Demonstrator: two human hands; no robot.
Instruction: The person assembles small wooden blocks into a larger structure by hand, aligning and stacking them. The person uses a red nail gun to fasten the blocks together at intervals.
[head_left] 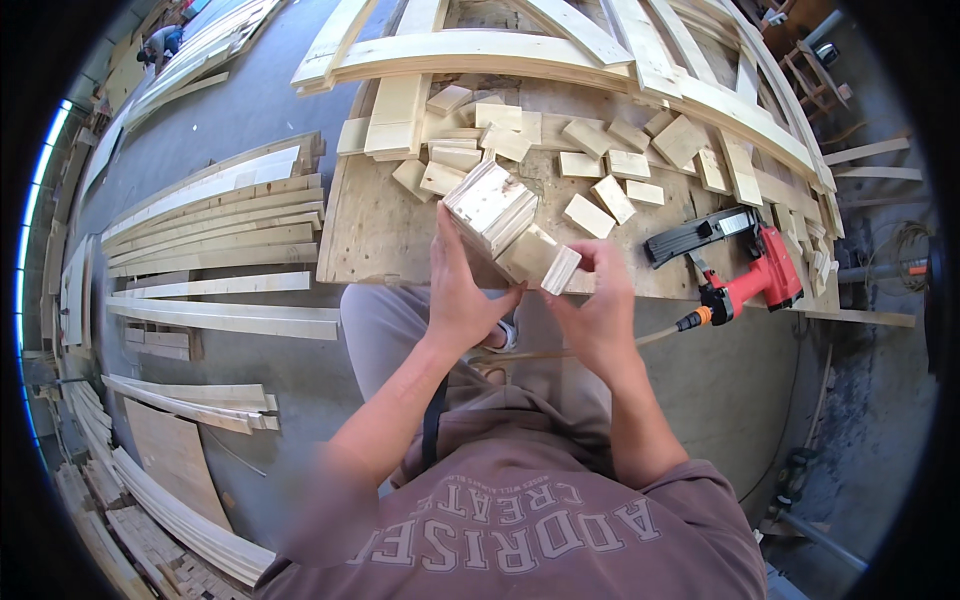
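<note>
Head view, and the action sits right at the near edge of the plywood counter (370, 225)! The left hand (462, 290) is wrapped round the near corner of a stack of wood blocks (492, 205), fingers along its left side, thumb stretched across the near side: that grip holds the stack. Over on the right, the right hand (597, 310) has its grip closed on a small pale block (561, 270), pinched between thumb and fingers, tilted, just beside a squarish block (527, 253) at the stack's right.

Look behind them: loose wooden blocks (613, 199) lie scattered across the counter, some flat, some leaning on their neighbours. Just to the right rests a red and black nail gun (765, 270), well clear of both hands, an orange fitting (704, 315) on its end and a tan hose (655, 336) running off toward the person's lap. Across the far side stretches a framework of long pale boards (480, 48).

Down on the floor at left, long planks (215, 232) lie in rows, and way off at the upper left, another person (163, 42) bends beside more timber.
</note>
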